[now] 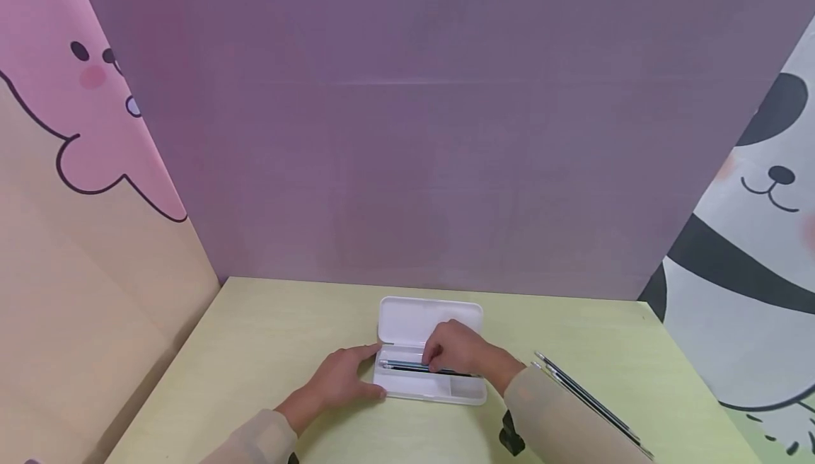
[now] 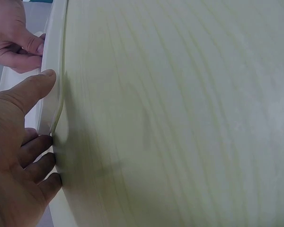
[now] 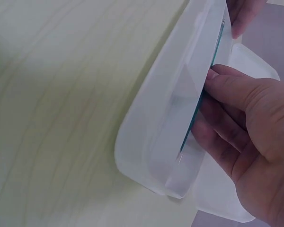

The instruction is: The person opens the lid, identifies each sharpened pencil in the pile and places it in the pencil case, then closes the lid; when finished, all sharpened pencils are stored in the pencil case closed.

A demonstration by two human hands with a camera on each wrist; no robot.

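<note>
A white pencil case (image 1: 423, 387) lies on the table with its lid (image 1: 407, 319) raised at the back. Slim dark and bluish pencils (image 1: 397, 366) lie lengthwise inside it. My right hand (image 1: 455, 347) reaches over the case and pinches a teal pencil (image 3: 199, 106) between thumb and fingers, low in the tray. My left hand (image 1: 340, 379) rests against the case's left end, thumb at the front corner and index finger near the hinge. Its fingers are mostly straight, touching the edge. The right hand covers part of the pencils.
Several dark pencils (image 1: 588, 400) with pale ends lie on the light wooden table (image 1: 299, 315) at the right, partly behind my right sleeve (image 1: 567, 414). A purple panel (image 1: 407, 167) stands along the back edge, with cartoon-printed panels at both sides.
</note>
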